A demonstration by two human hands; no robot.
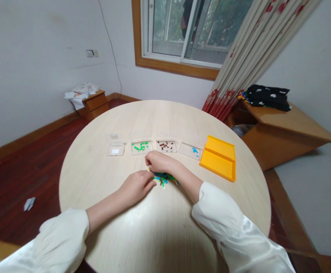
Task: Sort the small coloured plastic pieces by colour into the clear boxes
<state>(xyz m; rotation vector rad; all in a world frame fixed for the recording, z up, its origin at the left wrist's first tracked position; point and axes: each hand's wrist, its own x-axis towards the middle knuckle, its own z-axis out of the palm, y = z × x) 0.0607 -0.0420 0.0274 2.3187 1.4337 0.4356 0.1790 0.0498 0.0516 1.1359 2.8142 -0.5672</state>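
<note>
A small heap of mixed coloured bricks (163,178) lies on the round pale wood table (165,227), between my hands. My left hand (137,186) rests curled on the table, its fingertips at the heap's left edge. My right hand (158,161) hovers just behind the heap with fingers pinched together on a tiny piece that I cannot name. Behind stand clear trays: one with a white piece (115,149), one with green bricks (141,146), one with brown bricks (166,145), one with blue bricks (192,150).
An orange tray (219,158) lies at the right end of the row. A wooden cabinet (285,129) with dark folded cloth (268,96) stands right of the table, beside a curtain (251,53). A low drawer unit (94,103) stands by the far wall. Paper scrap (29,203) lies on the floor.
</note>
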